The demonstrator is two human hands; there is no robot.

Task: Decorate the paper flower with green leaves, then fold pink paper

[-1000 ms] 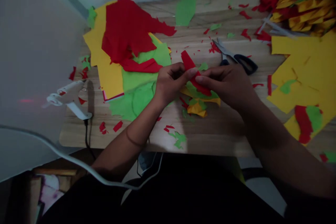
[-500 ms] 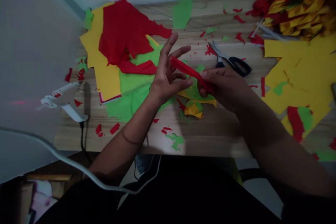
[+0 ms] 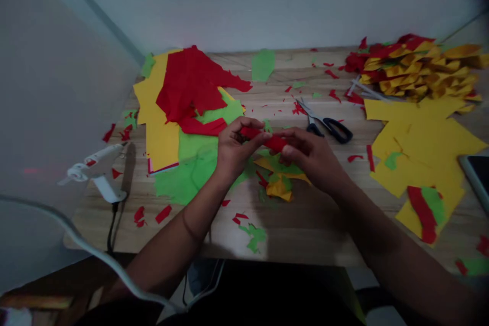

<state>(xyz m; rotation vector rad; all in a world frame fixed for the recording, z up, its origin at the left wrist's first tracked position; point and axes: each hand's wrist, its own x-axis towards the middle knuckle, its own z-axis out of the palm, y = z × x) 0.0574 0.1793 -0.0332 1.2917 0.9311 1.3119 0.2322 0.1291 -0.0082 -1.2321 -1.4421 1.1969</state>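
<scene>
A narrow folded strip of red paper (image 3: 275, 142) is held between my two hands above the middle of the table. My left hand (image 3: 239, 147) grips its left end, thumb on top and fingers curled round it. On the right end, my right hand (image 3: 309, 150) pinches the strip between thumb and fingers. Beneath the hands lie scraps of green and yellow paper, among them a crumpled yellow piece (image 3: 280, 187). Scissors (image 3: 326, 123) with dark handles rest just beyond my right hand, blades partly apart.
Red paper (image 3: 191, 81), yellow sheets (image 3: 162, 137) and green paper (image 3: 198, 163) overlap at the left. A white glue gun (image 3: 97, 168) with a cord stands near the left edge. Far right are a heap of folded yellow paper (image 3: 424, 69), cut yellow sheets (image 3: 416, 147) and a phone-like device (image 3: 477, 178).
My left hand, open and spread before, has closed on the left end of the red strip. My right hand keeps its hold. The camera view has tilted upward, showing more wall.
</scene>
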